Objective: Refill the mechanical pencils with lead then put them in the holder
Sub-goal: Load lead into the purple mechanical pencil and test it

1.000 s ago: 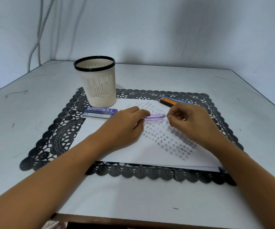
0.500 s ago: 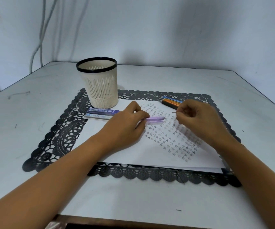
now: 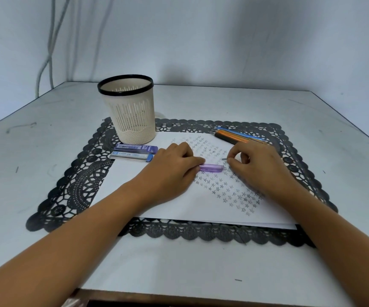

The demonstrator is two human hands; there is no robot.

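Observation:
My left hand (image 3: 174, 169) grips a translucent purple mechanical pencil (image 3: 211, 167) lying level over the white paper (image 3: 179, 209), its open end pointing right. My right hand (image 3: 258, 165) pinches a small thin grey piece (image 3: 224, 158), perhaps the pencil's cap or a lead, just above and right of that end. Two lead cases (image 3: 135, 152), purple and blue, lie left of my left hand. Orange, black and blue pencils (image 3: 236, 136) lie at the back right of the mat. The cream holder (image 3: 129, 109) with a black rim stands at the back left.
A black lace placemat (image 3: 77, 187) lies under the paper on a white table (image 3: 46, 134). The wall is close behind, with cables hanging at the far left. The table's front edge runs just below my forearms.
My right hand pulled a small piece off the purple pencil's right end and drew it slightly away. My left hand kept hold of the pencil.

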